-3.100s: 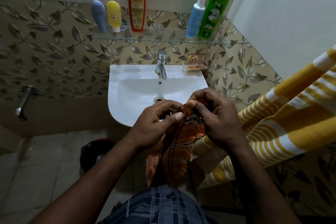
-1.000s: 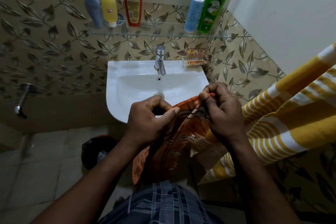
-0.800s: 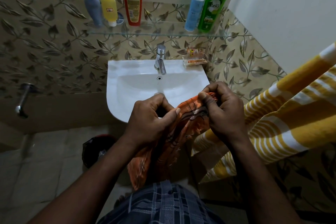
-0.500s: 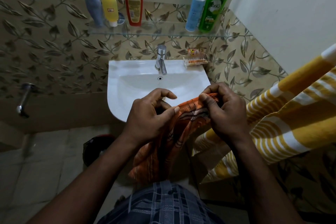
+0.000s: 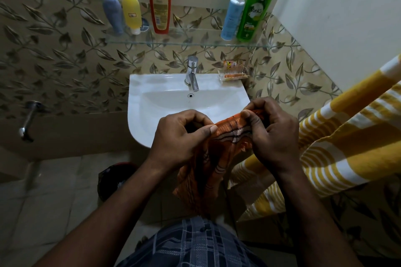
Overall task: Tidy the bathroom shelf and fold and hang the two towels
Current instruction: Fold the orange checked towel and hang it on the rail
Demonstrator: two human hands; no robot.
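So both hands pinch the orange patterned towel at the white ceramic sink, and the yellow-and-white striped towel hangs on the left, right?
Not quite: the head view shows the yellow-and-white striped towel hanging on the right, not the left. The left hand and right hand do pinch the orange patterned towel at the white ceramic sink.

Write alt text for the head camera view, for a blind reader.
The left hand and right hand pinch the top edge of an orange towel before a white sink. A yellow striped towel hangs at right; bottles stand on the glass shelf above.
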